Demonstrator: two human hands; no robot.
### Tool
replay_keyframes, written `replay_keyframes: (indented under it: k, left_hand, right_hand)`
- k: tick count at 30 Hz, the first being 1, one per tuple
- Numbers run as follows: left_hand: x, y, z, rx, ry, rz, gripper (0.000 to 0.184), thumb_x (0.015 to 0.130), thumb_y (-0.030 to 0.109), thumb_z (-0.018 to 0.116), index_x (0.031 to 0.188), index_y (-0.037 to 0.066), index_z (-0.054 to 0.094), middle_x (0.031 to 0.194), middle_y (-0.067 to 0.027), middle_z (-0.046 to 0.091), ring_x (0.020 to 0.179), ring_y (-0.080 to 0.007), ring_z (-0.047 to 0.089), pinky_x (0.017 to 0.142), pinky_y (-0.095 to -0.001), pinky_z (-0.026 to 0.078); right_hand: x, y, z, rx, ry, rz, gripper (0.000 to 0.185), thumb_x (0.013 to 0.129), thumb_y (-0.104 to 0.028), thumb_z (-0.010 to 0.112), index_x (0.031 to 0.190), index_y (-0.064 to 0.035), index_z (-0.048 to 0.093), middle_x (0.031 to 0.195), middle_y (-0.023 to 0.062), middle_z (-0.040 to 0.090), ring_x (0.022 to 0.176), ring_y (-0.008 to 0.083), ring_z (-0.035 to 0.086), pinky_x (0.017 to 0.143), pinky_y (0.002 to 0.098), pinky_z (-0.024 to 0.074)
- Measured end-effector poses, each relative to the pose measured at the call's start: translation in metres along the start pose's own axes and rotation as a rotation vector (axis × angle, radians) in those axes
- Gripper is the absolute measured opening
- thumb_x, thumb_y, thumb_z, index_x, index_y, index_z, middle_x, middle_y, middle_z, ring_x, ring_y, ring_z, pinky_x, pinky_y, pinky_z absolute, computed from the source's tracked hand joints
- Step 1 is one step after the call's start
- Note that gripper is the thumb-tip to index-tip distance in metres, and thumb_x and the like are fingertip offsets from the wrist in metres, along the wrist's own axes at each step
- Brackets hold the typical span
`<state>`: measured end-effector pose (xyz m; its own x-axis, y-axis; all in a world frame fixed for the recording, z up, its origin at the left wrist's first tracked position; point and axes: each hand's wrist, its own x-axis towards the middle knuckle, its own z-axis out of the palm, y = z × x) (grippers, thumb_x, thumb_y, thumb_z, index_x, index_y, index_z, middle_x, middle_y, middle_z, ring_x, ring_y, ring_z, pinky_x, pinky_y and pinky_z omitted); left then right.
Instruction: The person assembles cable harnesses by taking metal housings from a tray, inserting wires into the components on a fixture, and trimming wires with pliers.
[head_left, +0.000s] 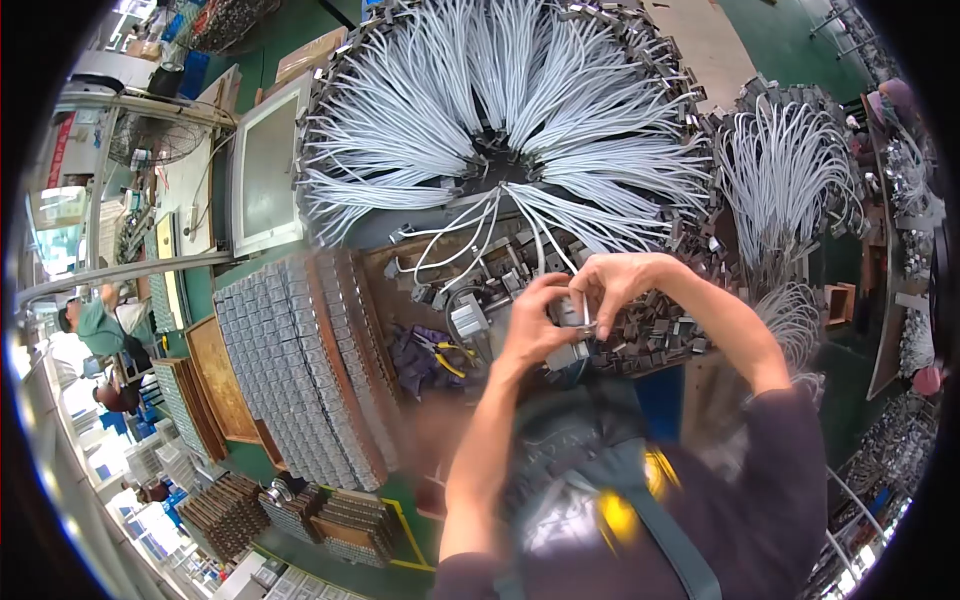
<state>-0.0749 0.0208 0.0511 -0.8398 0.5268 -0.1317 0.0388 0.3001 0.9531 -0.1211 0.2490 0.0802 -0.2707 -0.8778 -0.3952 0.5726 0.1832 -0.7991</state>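
Observation:
At the near edge of the workbench, my left hand (535,325) is closed, thumb and fingers pinching a small silvery metal part (572,316). My right hand (622,283) meets it from the other side, its fingertips bent onto the same part. The part's details are mostly hidden by the fingers. White cables (541,250) run down from a large bundle toward my hands; whether one joins the part I cannot tell. Many loose metal pieces (650,325) lie beside and beyond my right hand. Left of my left hand, yellow-handled pliers (445,352) rest on a dark cloth (412,362).
A wide fan of white cables with metal ends (420,110) covers the bench's far side. Another cable bundle (785,180) stands right. Stacked rows of grey blocks (290,360) stand left. A person in green (100,328) is at the far left, near a fan (155,135).

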Motion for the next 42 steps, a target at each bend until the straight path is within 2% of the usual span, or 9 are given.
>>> replay_keyframes:
  k: [2,6,16,21,23,26,32,35,42]
  left_hand:
    - [-0.007,0.012,-0.035,0.219,0.053,-0.045,0.048,0.058,0.011,0.081,0.105,0.002,0.072,0.129,-0.0161,0.063,0.124,-0.0342,0.058,0.109,-0.0444,0.044]
    - [-0.033,0.032,-0.063,0.900,0.121,0.021,0.046,0.060,0.001,0.070,0.105,0.001,0.064,0.127,-0.0161,0.063,0.123,-0.0361,0.056,0.112,-0.0464,0.039]
    - [-0.085,-0.009,-0.042,-0.494,-0.008,-0.521,0.066,0.064,0.010,0.091,0.124,0.001,0.064,0.095,-0.0006,0.066,0.078,-0.0067,0.056,0.070,-0.0262,0.048]
    - [-0.077,0.011,-0.049,-0.261,-0.021,-0.517,0.057,0.066,0.013,0.090,0.117,0.000,0.069,0.097,-0.0049,0.069,0.079,-0.0110,0.062,0.072,-0.0265,0.050]
    - [-0.074,0.016,-0.054,0.158,-0.061,-0.246,0.056,0.068,0.018,0.088,0.116,-0.002,0.069,0.103,-0.0134,0.073,0.086,-0.0208,0.070,0.078,-0.0315,0.054]
    - [-0.074,0.022,-0.061,0.268,-0.078,-0.123,0.062,0.070,0.020,0.089,0.121,-0.005,0.065,0.098,-0.0126,0.072,0.084,-0.0178,0.068,0.078,-0.0322,0.055]
    - [-0.087,0.029,-0.045,-0.011,0.034,-0.435,0.062,0.074,0.014,0.087,0.127,-0.003,0.061,0.103,-0.0148,0.074,0.075,-0.0144,0.067,0.068,-0.0300,0.055]
    - [-0.092,0.026,-0.039,0.009,0.078,-0.438,0.068,0.074,0.012,0.088,0.132,-0.001,0.056,0.102,-0.0144,0.073,0.072,-0.0114,0.066,0.064,-0.0288,0.054]
    - [-0.102,-0.004,-0.015,-0.061,0.222,-0.394,0.060,0.074,0.007,0.088,0.124,0.000,0.056,0.096,-0.0109,0.071,0.066,-0.0085,0.062,0.058,-0.0248,0.049]
  right_hand:
    - [0.008,-0.012,0.019,-0.566,0.210,-0.059,0.043,0.067,-0.016,0.091,0.099,0.0020,0.069,0.085,0.0116,0.076,0.073,0.0173,0.073,0.064,0.0312,0.0566]
    - [0.032,-0.006,0.058,-0.878,0.552,-0.161,0.038,0.068,-0.018,0.084,0.097,0.0000,0.067,0.084,0.0155,0.073,0.083,0.0325,0.071,0.074,0.0411,0.0548]
    - [0.055,0.015,0.059,-0.527,0.352,-0.183,0.036,0.071,-0.013,0.080,0.101,0.0026,0.067,0.087,0.0170,0.074,0.083,0.0299,0.073,0.074,0.0389,0.0561]
    - [0.053,0.013,0.061,-0.646,0.409,-0.210,0.033,0.073,-0.008,0.081,0.100,0.0030,0.066,0.084,0.0147,0.074,0.079,0.0238,0.074,0.072,0.0347,0.0575]
    - [0.053,0.012,0.060,-0.547,0.386,-0.199,0.033,0.073,-0.007,0.082,0.101,0.0032,0.066,0.085,0.0150,0.075,0.079,0.0227,0.074,0.072,0.0338,0.0576]
    - [0.056,0.018,0.058,-0.395,0.360,-0.199,0.036,0.073,-0.004,0.082,0.105,0.0034,0.067,0.086,0.0159,0.076,0.079,0.0194,0.074,0.072,0.0313,0.0580]
    - [0.056,-0.005,0.062,-0.343,0.324,-0.079,0.033,0.083,-0.012,0.078,0.110,0.0021,0.065,0.084,0.0151,0.075,0.074,0.0182,0.073,0.067,0.0315,0.0588]
    - [0.061,-0.008,0.050,-0.321,0.307,0.048,0.023,0.095,-0.013,0.061,0.109,0.0047,0.062,0.084,0.0185,0.073,0.070,0.0220,0.074,0.058,0.0342,0.0573]
    - [0.069,0.015,0.062,-0.481,0.425,-0.042,0.019,0.095,-0.012,0.056,0.098,0.0059,0.059,0.076,0.0185,0.069,0.066,0.0287,0.072,0.061,0.0390,0.0549]
